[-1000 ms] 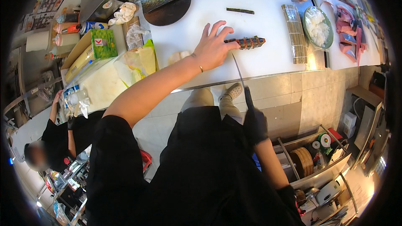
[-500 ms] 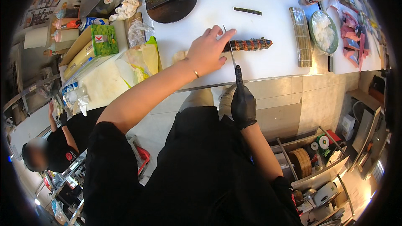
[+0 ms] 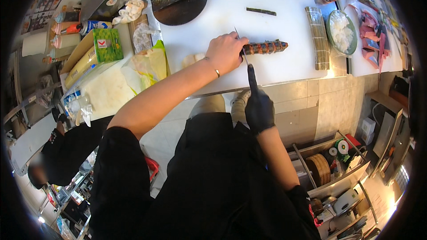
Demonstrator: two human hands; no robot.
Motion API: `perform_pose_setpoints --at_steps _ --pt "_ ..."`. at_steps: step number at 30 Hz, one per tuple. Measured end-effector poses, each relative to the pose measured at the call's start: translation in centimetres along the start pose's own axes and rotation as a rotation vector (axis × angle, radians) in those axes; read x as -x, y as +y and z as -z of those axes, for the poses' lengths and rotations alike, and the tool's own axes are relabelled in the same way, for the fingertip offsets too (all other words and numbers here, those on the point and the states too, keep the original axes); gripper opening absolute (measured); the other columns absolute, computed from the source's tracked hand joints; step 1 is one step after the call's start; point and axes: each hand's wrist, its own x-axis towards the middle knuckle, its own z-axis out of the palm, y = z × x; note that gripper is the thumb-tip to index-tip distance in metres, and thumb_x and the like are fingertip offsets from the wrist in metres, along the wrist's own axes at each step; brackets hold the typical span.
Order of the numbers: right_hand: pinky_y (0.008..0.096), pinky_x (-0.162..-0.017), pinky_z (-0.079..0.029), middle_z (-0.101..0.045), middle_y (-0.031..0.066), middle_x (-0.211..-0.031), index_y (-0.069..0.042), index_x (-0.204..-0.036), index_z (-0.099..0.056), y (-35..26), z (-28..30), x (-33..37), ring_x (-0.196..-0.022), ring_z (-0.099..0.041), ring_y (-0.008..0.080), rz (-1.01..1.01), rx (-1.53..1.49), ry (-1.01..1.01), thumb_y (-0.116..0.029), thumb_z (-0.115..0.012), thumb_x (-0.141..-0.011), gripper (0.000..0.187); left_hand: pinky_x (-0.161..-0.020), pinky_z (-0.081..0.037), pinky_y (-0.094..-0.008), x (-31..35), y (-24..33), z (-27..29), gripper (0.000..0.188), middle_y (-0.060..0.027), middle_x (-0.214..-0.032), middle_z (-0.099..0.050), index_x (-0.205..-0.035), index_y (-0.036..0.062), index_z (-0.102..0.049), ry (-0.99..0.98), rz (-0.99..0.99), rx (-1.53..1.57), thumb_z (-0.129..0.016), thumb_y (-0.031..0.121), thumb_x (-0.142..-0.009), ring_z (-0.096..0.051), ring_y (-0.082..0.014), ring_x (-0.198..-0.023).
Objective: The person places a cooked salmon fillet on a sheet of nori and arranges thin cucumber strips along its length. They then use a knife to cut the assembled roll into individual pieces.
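A dark seaweed-wrapped sushi roll [image 3: 267,47], banded with orange-red toppings, lies crosswise on a white cutting board [image 3: 275,66]. My bare left hand [image 3: 225,51], a bracelet at its wrist, is closed over the roll's left end and hides it. In my black-gloved right hand [image 3: 259,111] is a long thin knife [image 3: 246,57]. Its blade stands across the roll right beside my left fingers, tip pointing away from me. My right index finger stretches along the knife toward the blade. Whether the edge has gone into the roll cannot be made out.
Beyond the roll lies a dark seaweed strip [image 3: 261,11]. Rightward are a bamboo mat [image 3: 316,40], a bowl [image 3: 346,51] of rice and raw fish pieces [image 3: 371,40]. A black round plate [image 3: 182,15] and green box [image 3: 108,44] sit left. Another person [image 3: 71,151] is at lower left.
My left hand has drawn its spread fingers together and closed over the roll's left end. The knife stays across the roll. The other person at the left has shifted and bent lower.
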Motion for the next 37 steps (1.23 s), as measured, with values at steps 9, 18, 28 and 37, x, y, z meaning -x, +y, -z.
perform_pose_setpoints --at_steps 9,18,28,37 --pt "0.0555 -0.064 -0.055 -0.07 0.0232 -0.082 -0.036 -0.174 -0.016 2.6 -3.3 0.1 -0.072 -0.07 0.0433 -0.021 -0.031 0.004 0.001 -0.053 -0.091 0.099 -0.097 -0.057 -0.0506 1.8 0.5 0.4 0.042 -0.0095 -0.125 -0.063 -0.121 0.0199 -0.076 0.134 -0.016 0.049 -0.081 0.012 -0.08 -0.061 -0.0374 -0.123" --pt "0.0545 -0.063 -0.051 -0.065 0.0209 -0.073 -0.029 -0.175 -0.018 4.1 -0.2 5.1 -0.066 -0.066 0.0425 -0.062 -0.059 -0.162 -0.006 -0.06 -0.096 0.093 -0.11 -0.046 -0.0529 2.0 -1.7 -1.9 0.037 -0.0072 -0.134 -0.053 -0.111 0.0236 -0.077 0.233 -0.268 -0.103 -0.083 0.01 -0.077 -0.046 -0.0366 -0.138" --pt "0.0574 -0.063 -0.054 -0.067 0.0228 -0.089 -0.031 -0.173 -0.024 3.6 -3.1 4.1 -0.071 -0.068 0.0474 0.151 -0.185 0.123 -0.015 -0.063 -0.096 0.087 -0.1 -0.055 -0.0448 6.0 -0.5 6.1 0.071 -0.0143 -0.138 -0.053 -0.147 0.0209 -0.057 0.187 -0.004 0.165 -0.082 0.013 -0.081 -0.059 -0.0362 -0.122" --pt "0.0559 -0.063 -0.052 -0.066 0.0224 -0.086 -0.014 -0.168 -0.037 -0.4 -2.2 0.9 -0.073 -0.066 0.0445 0.002 -0.097 0.002 0.003 -0.053 -0.096 0.076 -0.094 -0.059 -0.044 3.7 -1.2 1.7 0.082 -0.0151 -0.135 -0.055 -0.155 0.0162 -0.047 -0.037 0.052 0.07 -0.082 0.014 -0.081 -0.061 -0.0349 -0.123"
